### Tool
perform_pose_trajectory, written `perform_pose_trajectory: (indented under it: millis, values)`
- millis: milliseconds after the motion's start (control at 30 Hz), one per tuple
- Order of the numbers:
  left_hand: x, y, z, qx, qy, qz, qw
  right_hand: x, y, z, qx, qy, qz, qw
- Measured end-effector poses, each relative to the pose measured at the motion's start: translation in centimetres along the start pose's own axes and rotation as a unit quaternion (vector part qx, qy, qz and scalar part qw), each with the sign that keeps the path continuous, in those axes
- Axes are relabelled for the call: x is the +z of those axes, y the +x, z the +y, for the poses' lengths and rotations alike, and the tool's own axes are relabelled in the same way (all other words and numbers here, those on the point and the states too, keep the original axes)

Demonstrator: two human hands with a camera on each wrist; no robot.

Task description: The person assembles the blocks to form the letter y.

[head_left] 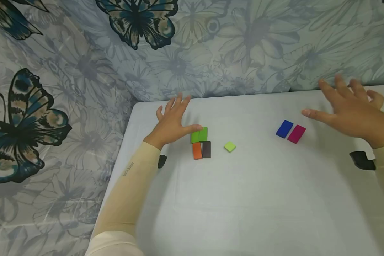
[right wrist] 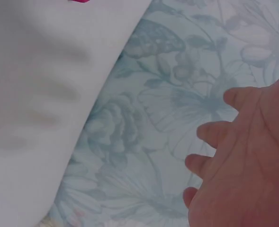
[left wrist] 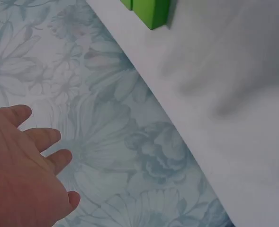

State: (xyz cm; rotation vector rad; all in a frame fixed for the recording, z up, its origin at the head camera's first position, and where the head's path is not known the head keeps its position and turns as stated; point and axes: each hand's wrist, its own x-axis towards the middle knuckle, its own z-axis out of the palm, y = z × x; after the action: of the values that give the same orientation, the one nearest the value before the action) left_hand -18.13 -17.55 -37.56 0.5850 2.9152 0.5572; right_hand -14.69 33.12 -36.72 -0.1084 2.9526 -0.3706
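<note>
My left hand point(head_left: 172, 124) hovers over the left part of the white table with its fingers spread. In the head view its thumb overlaps the edge of two green blocks point(head_left: 203, 134). Just below those lie an orange block point(head_left: 197, 151) and a dark grey block point(head_left: 206, 149), side by side. A lime green block point(head_left: 230, 147) sits alone to their right. My right hand point(head_left: 352, 110) is raised over the table's right side, fingers spread, holding nothing. Left of it lie a blue block point(head_left: 284, 128) and a magenta block point(head_left: 296, 134), slightly apart and both slanted.
The white table point(head_left: 243, 199) ends at a far edge, against a hanging cloth point(head_left: 243, 46) printed with flowers and butterflies. Similar cloth point(head_left: 67, 142) covers the left side. Dark pieces point(head_left: 362, 160) show beside both wrists.
</note>
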Motion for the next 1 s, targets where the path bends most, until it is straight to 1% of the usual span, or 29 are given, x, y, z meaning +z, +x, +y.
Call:
perform_pose_trajectory:
  millis: [200, 333, 433, 500, 567, 667, 733, 833, 933, 967, 1000]
  values:
    - [1.2, 0.5, 1.2, 0.018, -0.049, 0.005, 0.9986, 0.3, -0.1, -0.2, -0.004, 0.019, -0.006, 0.9998]
    - [2.4, 0.8, 1.5, 0.021, -0.08, 0.007, 0.9966, 0.5, -0.2, -0.2, -0.007, 0.033, -0.005, 0.9994]
    - [3.6, 0.8, 1.6, 0.016, -0.112, 0.001, 0.9936, 0.7, -0.4, -0.2, -0.007, 0.046, -0.006, 0.9989]
    - [4.6, 0.7, 1.7, 0.008, -0.136, -0.005, 0.9906, 1.1, -0.5, -0.1, -0.008, 0.053, -0.004, 0.9986]
    - [5.9, 0.6, 1.9, 0.009, -0.161, -0.003, 0.9869, 1.8, -0.5, 0.1, -0.007, 0.06, -0.005, 0.9982]
    - [8.0, 0.2, 2.3, 0.019, -0.2, 0.011, 0.9795, 2.9, -0.6, 0.5, -0.007, 0.073, -0.001, 0.9973]
    - [9.0, -0.1, 3.0, 0.032, -0.231, 0.021, 0.9722, 3.5, -0.5, 0.7, -0.006, 0.081, 0.001, 0.9967]
    - [10.1, -0.4, 4.2, 0.05, -0.29, 0.03, 0.9552, 4.0, -0.4, 0.9, -0.006, 0.09, 0.011, 0.9959]
    - [11.0, -0.4, 5.4, 0.067, -0.337, 0.034, 0.9386, 4.3, -0.4, 0.9, -0.008, 0.106, 0.017, 0.9942]
    - [11.3, -0.4, 5.6, 0.071, -0.348, 0.034, 0.9343, 4.4, -0.4, 0.9, -0.009, 0.114, 0.019, 0.9933]
    - [11.6, -0.4, 5.9, 0.072, -0.353, 0.035, 0.9321, 4.6, -0.4, 0.8, -0.011, 0.124, 0.02, 0.9921]
